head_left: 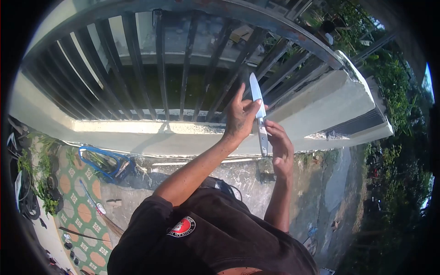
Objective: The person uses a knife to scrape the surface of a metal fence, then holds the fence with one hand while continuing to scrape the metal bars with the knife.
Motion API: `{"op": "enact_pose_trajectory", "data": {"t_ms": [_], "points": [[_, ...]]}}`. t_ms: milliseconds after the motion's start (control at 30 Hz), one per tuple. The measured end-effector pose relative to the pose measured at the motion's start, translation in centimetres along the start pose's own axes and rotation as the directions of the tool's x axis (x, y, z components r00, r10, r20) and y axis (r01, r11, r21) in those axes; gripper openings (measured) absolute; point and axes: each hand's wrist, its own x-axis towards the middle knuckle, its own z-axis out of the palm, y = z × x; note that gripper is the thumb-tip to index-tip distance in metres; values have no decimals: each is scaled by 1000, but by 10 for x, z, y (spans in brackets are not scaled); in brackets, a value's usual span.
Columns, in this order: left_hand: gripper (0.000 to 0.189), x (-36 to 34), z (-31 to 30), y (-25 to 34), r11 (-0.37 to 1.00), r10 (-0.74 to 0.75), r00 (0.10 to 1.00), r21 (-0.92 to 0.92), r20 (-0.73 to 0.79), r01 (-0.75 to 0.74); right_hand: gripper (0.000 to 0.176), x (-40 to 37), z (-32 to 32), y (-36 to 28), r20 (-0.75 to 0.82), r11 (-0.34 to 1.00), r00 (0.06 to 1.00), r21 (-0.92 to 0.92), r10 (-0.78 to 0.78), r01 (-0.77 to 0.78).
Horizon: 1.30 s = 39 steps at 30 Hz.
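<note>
Knife (255, 91) between fingers (251, 108) of left hand (238, 119)

The knife (255, 89) is silvery with a grey handle (263, 142), the railing bars (160, 68) dark, the ledge (137, 133) cream, the shirt (215, 238) black with a red-and-white badge (182, 227), the floor tiles (78, 201) green with orange rounds

One view, head-mounted, fisheye with a dark round border. We look forward and steeply down over our own chest (206, 238). Left hand (240, 118), right hand (280, 149) and knife (255, 89) close, mid-frame; railing (160, 68) just beyond; tiled ground (75, 201) well below, lower left.
</note>
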Motion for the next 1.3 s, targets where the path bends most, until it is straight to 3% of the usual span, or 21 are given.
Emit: {"op": "enact_pose_trajectory", "data": {"t_ms": [67, 100, 167, 200, 267, 333, 400, 433, 500, 600, 667, 733, 800, 867, 933, 1000, 1033, 1067, 1133, 1167, 1300], "points": [[75, -8, 1, 8, 990, -14, 1000, 137, 1, 14, 83, -7, 10, 3, -117, 981, 977, 85, 181, -172], [68, -10, 1, 5, 979, 9, 999, 205, 41, -18, 83, -8, 16, 7, -125, 980, 977, 120, 173, -158], [52, -19, 0, 3, 904, 23, 995, 423, 95, -61, 79, -10, 28, 15, -271, 947, 913, -19, 304, -320], [43, -23, 3, 6, 845, 24, 997, 531, 73, -59, 79, -11, 29, 20, -274, 951, 913, 17, 302, -309], [40, -22, -4, 6, 839, -46, 996, 544, 72, -1, 75, -11, 31, 31, -182, 907, 897, 209, 403, -365], [39, -19, -14, 13, 756, -59, 993, 654, 97, -19, 65, -12, 32, 44, -202, 880, 878, 303, 435, -366], [37, -13, -24, 23, 666, -76, 990, 744, 122, -41, 56, -19, 25, 56, -281, 888, 844, 200, 457, -414], [31, -8, -27, 31, 587, 90, 986, 793, 138, -164, 49, -24, 23, 65, -326, 918, 859, 165, 395, -360], [21, 3, -31, 52, 388, 348, 915, 857, 204, -339, 47, -34, 14, 68, -333, 924, 862, 127, 383, -361], [13, 25, -26, 101, 106, 555, 747, 860, 366, -500, 38, -50, -1, 82, -363, 957, 889, 29, 279, -289], [11, 39, -23, 127, -140, 602, 593, 802, 535, -581, 34, -58, -10, 75, -200, 872, 850, 56, 487, -486], [9, 52, -16, 152, -258, 596, 525, 764, 607, -591, 32, -65, -11, 76, -200, 873, 850, 93, 487, -478], [11, 66, -7, 177, -491, 545, 348, 627, 763, -605, 32, -70, -14, 80, -167, 881, 869, -2, 466, -473], [16, 80, 3, 196, -514, 536, 370, 641, 759, -571, 30, -69, -18, 78, -177, 887, 875, -22, 451, -461], [20, 103, 5, 213, -538, 526, 380, 644, 761, -544, 28, -65, -21, 79, -196, 932, 924, -86, 329, -351], [27, 125, 2, 226, -434, 411, 570, 702, 712, -565, 27, -56, -27, 67, -202, 935, 930, -117, 307, -334], [46, 135, 0, 230, -369, 360, 620, 717, 697, -592, 26, -50, -30, 61, -201, 936, 935, -142, 292, -322], [46, 138, -3, 227, -362, 366, 616, 717, 697, -596, 26, -45, -36, 56, -208, 934, 934, -151, 291, -324], [69, 139, -2, 222, -321, 168, 911, 895, 376, -310, 30, -30, -45, 45, -148, 926, 969, -294, 198, -235], [86, 142, -8, 211, -425, 286, 825, 836, 488, -347, 36, -20, -47, 33, -150, 925, 975, -320, 164, -205], [93, 141, -10, 206, -395, 335, 821, 860, 463, -324, 57, 32, -50, -25, -155, 833, 983, -528, 98, -167]]}}
